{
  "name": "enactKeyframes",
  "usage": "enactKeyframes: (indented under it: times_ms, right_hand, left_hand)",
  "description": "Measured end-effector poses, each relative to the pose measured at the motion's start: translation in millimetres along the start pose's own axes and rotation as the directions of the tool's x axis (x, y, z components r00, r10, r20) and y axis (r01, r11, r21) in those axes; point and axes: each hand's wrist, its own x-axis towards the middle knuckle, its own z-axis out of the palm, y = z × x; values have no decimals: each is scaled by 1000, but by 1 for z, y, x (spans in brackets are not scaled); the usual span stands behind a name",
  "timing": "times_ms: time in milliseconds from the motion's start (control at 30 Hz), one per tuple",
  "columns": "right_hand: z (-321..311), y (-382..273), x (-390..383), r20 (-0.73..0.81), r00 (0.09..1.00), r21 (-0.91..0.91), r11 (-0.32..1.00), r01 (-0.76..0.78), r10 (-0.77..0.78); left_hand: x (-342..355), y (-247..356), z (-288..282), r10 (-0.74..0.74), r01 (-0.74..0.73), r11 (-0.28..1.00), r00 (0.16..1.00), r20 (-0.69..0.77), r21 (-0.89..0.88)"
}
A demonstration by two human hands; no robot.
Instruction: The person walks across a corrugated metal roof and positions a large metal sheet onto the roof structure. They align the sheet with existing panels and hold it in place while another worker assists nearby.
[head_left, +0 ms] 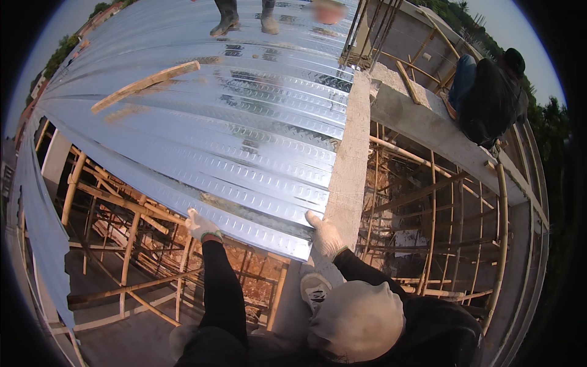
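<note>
A ribbed, shiny metal decking sheet (pixel 257 231) forms the near edge of the decked area. My left hand (pixel 203 226), in a whitish glove, grips this sheet's near long edge, its fingers curled on the rim. At the sheet's right end, close to the corner, my right hand (pixel 326 237) wears a similar glove and holds the end edge. Its thumb points toward the deck; the other fingers are partly hidden. The sheet's end meets a concrete beam (pixel 350 165) running away from me. My shoe (pixel 315 289) and bent knee are just below my right hand.
Bamboo poles (pixel 131 241) and timber props stand in the deep opening below. A curved wooden plank (pixel 147 84) lies on the deck. Boots (pixel 226 18) of one person show at the far edge; another person (pixel 492 95) sits on the right beam. Rebar (pixel 373 27) rises from a column.
</note>
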Motion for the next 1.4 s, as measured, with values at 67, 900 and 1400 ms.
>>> enactKeyframes:
  times_ms: [67, 900, 1400]
  right_hand:
    - [3, -4, 2, 0, 999, -53, 998, -43, 43]
    - [0, 2, 1, -157, 988, -82, 997, -4, -9]
    - [19, -21, -14, -35, 998, 44, 997, 57, -55]
  left_hand:
    - [15, -14, -9, 188, -187, 975, 982, 0, 116]
    - [-8, 18, -10, 21, -30, 996, 995, 95, 90]
    - [21, -16, -23, 533, -558, 431, 791, 299, 709]
